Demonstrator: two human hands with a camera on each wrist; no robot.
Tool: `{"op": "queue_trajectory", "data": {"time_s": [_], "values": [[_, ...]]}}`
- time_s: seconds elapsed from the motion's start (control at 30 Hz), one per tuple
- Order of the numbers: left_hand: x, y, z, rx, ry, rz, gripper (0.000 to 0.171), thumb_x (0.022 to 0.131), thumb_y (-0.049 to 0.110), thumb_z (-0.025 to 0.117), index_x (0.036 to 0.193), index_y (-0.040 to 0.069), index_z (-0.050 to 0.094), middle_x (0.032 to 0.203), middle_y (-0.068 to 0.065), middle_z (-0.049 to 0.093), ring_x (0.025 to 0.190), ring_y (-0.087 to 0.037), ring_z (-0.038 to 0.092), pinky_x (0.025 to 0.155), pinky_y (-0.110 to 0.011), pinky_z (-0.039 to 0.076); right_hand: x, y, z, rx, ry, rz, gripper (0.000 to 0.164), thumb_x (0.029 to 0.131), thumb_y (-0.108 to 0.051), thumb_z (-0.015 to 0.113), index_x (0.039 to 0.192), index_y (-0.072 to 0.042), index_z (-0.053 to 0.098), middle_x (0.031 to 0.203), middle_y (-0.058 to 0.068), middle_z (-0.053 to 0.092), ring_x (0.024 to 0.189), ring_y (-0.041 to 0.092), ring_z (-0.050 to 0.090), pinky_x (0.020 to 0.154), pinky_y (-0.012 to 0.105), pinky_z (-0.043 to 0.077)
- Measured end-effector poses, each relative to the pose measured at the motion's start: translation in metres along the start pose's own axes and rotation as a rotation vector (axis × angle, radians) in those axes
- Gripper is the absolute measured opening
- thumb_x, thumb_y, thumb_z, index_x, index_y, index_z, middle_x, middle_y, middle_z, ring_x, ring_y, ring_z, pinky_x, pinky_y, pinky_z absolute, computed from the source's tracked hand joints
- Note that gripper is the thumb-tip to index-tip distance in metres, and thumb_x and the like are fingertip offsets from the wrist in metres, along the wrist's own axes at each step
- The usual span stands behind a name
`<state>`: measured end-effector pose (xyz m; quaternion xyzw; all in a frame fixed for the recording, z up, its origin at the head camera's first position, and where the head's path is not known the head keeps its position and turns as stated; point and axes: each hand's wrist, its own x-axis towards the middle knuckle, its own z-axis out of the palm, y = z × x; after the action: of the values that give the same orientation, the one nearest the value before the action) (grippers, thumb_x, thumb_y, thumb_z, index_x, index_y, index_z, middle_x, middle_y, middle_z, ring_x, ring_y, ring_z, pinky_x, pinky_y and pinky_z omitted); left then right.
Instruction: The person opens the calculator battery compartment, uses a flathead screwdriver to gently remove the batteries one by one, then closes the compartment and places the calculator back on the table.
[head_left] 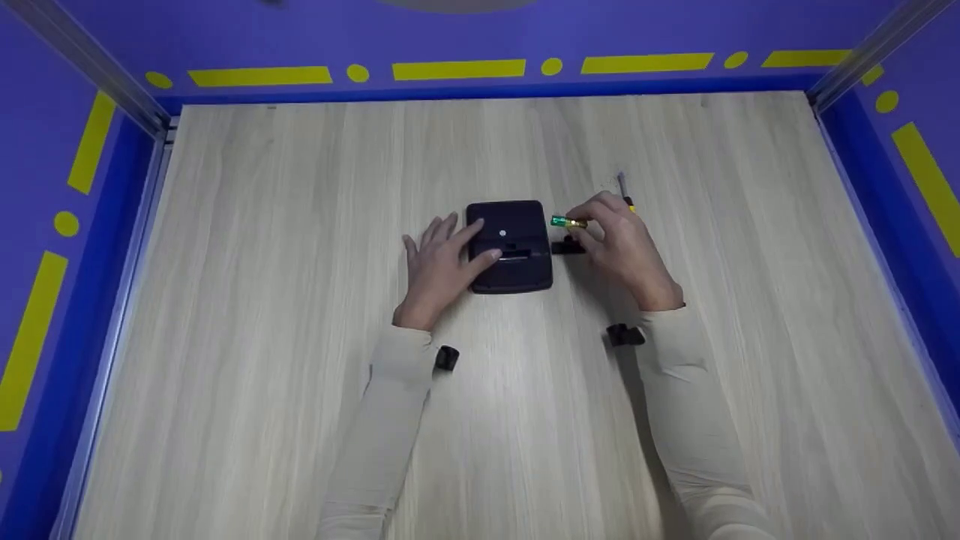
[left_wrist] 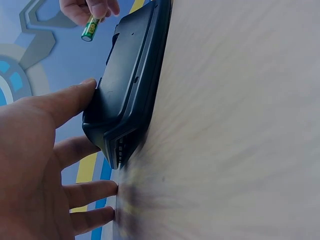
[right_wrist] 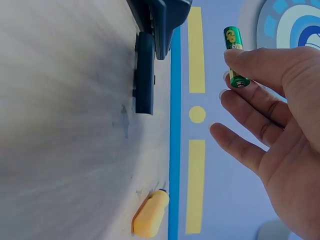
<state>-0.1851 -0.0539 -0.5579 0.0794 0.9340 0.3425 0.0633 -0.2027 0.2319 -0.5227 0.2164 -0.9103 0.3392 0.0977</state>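
Observation:
A flat black device [head_left: 517, 274], perhaps a calculator, lies on the table with a narrow slot in its upper face. My left hand [head_left: 437, 274] rests at its left side, thumb and index finger touching the casing, the other fingers spread. Between thumb and fingertips, my right hand [head_left: 619, 240] pinches a green and gold battery [right_wrist: 233, 42], held up just right of the device. In the left wrist view the battery [left_wrist: 90, 29] shows above the table, apart from the casing [left_wrist: 122, 70]. Under the right hand lies a small black cover [right_wrist: 145, 75], close to the device's right edge.
Beyond the right hand lies a screwdriver [head_left: 630, 204], its yellow handle [right_wrist: 151, 215] clear in the right wrist view. Blue walls [head_left: 480, 45] with yellow marks stand around the wooden tabletop [head_left: 300, 187]. A small black wrist-worn piece [head_left: 447, 358] sits by the left cuff.

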Motion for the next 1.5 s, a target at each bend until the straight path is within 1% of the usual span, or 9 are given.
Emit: {"op": "queue_trajectory", "data": {"time_s": [0.2,0.37,0.57,0.9,1.13,1.2,1.33,1.43,1.5], "values": [[-0.001,0.0,0.001,0.007,0.009,0.0,0.071,0.1,0.061,0.064,0.159,0.023,0.053,0.169,-0.018,0.035,0.159,-0.039,0.021,0.122,-0.075,-0.001,-0.001,0.003,-0.001,-0.01,-0.013,0.05,0.015,0.095,0.001,0.079,0.109,-0.004,0.076,0.107,0.009,0.068,0.106,0.026,0.066,0.093,0.042,0.053],[-0.001,-0.001,0.002,0.017,0.013,-0.003,0.071,0.1,0.062,0.063,0.159,0.023,0.052,0.169,-0.017,0.035,0.159,-0.038,0.021,0.122,-0.075,0.0,-0.001,0.007,-0.003,-0.018,-0.007,0.07,0.016,0.095,0.004,0.078,0.11,-0.001,0.075,0.108,0.011,0.068,0.106,0.028,0.066,0.094,0.043,0.053],[-0.001,-0.001,0.003,0.014,0.018,0.007,0.072,0.1,0.063,0.063,0.159,0.023,0.053,0.169,-0.017,0.035,0.159,-0.039,0.022,0.122,-0.074,-0.001,0.003,0.011,-0.002,-0.018,-0.01,0.098,0.014,0.096,0.002,0.077,0.11,-0.001,0.075,0.109,0.011,0.067,0.106,0.028,0.066,0.093,0.042,0.053],[-0.001,0.0,0.004,0.005,0.027,0.012,0.071,0.1,0.063,0.063,0.158,0.022,0.054,0.168,-0.018,0.036,0.159,-0.039,0.022,0.122,-0.075,0.0,0.012,0.018,-0.002,-0.021,-0.001,0.078,0.014,0.097,0.001,0.076,0.11,-0.001,0.075,0.109,0.01,0.068,0.106,0.026,0.064,0.093,0.044,0.053],[-0.001,0.0,0.003,0.021,0.04,0.003,0.071,0.1,0.063,0.064,0.158,0.022,0.055,0.168,-0.017,0.037,0.159,-0.038,0.024,0.122,-0.075,0.001,0.02,0.027,-0.001,-0.023,-0.053,0.107,0.014,0.098,0.0,0.076,0.111,0.0,0.075,0.11,0.012,0.068,0.106,0.029,0.065,0.094,0.043,0.052],[-0.001,0.001,0.003,0.018,0.038,0.002,0.071,0.1,0.063,0.063,0.158,0.023,0.055,0.168,-0.017,0.037,0.159,-0.038,0.023,0.122,-0.074,0.001,0.022,0.029,-0.001,-0.028,-0.067,0.123,0.013,0.098,0.0,0.075,0.112,0.001,0.075,0.11,0.013,0.068,0.106,0.03,0.065,0.101,0.044,0.051],[-0.001,0.001,0.003,0.015,0.025,0.002,0.072,0.1,0.064,0.063,0.158,0.023,0.054,0.169,-0.017,0.036,0.159,-0.038,0.022,0.123,-0.073,-0.001,0.026,0.032,0.0,-0.036,-0.105,0.159,0.014,0.098,0.003,0.074,0.111,0.002,0.074,0.11,0.016,0.067,0.106,0.033,0.067,0.103,0.047,0.051],[-0.001,0.0,0.004,0.015,0.024,0.002,0.072,0.1,0.064,0.063,0.159,0.024,0.053,0.169,-0.017,0.036,0.159,-0.038,0.022,0.123,-0.073,-0.001,0.03,0.034,0.003,-0.037,-0.141,0.171,0.014,0.098,0.005,0.073,0.112,0.002,0.075,0.111,0.015,0.067,0.108,0.033,0.067,0.099,0.048,0.053],[-0.001,0.0,0.004,0.015,0.028,0.003,0.072,0.1,0.064,0.063,0.158,0.023,0.054,0.169,-0.017,0.036,0.159,-0.038,0.022,0.123,-0.073,0.0,0.032,0.035,0.005,-0.033,-0.156,0.177,0.015,0.099,0.005,0.072,0.112,0.0,0.075,0.112,0.014,0.067,0.109,0.032,0.066,0.099,0.047,0.054]]}}
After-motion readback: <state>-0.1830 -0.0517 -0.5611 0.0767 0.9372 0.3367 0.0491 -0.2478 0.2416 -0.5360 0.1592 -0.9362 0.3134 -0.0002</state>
